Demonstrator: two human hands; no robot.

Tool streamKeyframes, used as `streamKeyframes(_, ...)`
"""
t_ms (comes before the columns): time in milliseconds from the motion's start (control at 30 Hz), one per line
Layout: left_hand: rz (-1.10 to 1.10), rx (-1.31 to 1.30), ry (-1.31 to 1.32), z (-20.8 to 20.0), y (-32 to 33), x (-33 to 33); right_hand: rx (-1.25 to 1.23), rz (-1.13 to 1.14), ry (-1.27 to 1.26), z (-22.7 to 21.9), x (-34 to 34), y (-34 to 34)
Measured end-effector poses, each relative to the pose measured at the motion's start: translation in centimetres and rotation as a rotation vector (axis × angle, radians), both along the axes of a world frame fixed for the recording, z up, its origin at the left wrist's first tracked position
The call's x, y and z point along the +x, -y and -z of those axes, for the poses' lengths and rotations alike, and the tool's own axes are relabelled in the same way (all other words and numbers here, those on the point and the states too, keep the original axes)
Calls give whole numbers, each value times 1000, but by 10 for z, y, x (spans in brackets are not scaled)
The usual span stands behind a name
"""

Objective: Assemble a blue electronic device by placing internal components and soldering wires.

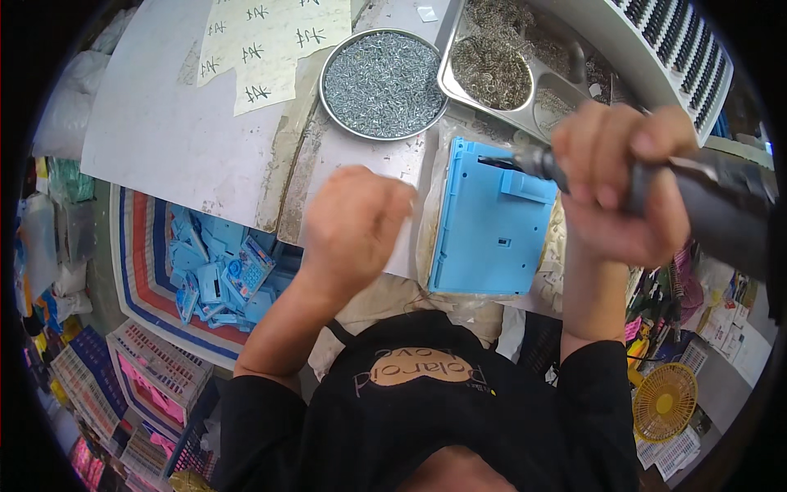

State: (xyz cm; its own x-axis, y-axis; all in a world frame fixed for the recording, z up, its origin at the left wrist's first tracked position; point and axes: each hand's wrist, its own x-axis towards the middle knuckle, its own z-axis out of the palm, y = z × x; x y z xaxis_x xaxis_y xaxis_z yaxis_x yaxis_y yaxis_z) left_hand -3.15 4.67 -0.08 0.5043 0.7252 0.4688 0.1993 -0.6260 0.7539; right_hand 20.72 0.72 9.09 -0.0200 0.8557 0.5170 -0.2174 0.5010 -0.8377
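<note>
My right hand (619, 184) is wrapped round a dark power screwdriver (721, 209). The tool lies nearly level, and its bit points left over the upper part of a light-blue plastic housing (484, 221); whether the bit touches it I cannot tell. The housing lies flat, with small holes and a raised block near its upper right. To its left, my left hand (357, 221) is closed, thumb and fingers drawn together, apart from the housing. Anything inside those fingers is hidden. Beyond this hand stands a round metal tray (325, 94) full of small silvery screws.
A metal compartment tray (447, 78) holds small springs at the back right, beside a white rack of dark pieces (668, 49). Handwritten paper (270, 53) lies back left. Below the table's left edge, a striped bag (135, 262) contains blue plastic parts (217, 275). A yellow basket (664, 402) is lower right.
</note>
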Motion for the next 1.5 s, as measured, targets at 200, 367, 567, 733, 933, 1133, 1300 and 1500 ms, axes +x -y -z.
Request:
streamKeyframes(200,256,18,-35,-13,17,13,-43,4,-10,21,-7,-18)
streamKeyframes(367,312,127,-17,-1,32,28,-84,81,70,29,-22,-22)
streamKeyframes(567,323,90,-71,7,41,27,-150,131,136,32,-18,-24)
streamKeyframes(733,263,112,-56,9,45,27,-189,1,25,4,-23,-7)
streamKeyframes(933,279,49,-30,3,40,29,-204,117,114,24,-35,2)
streamKeyframes(1133,277,-153,15,0,36,18,-117,-26,62,-12,-22,6)
streamKeyframes(1300,218,-117,1,-7,31,14,-118,-48,-16,-27,-29,35)
streamKeyframes(1500,186,-69,-25,-7,32,11,-123,-73,-8,-20,-36,36)
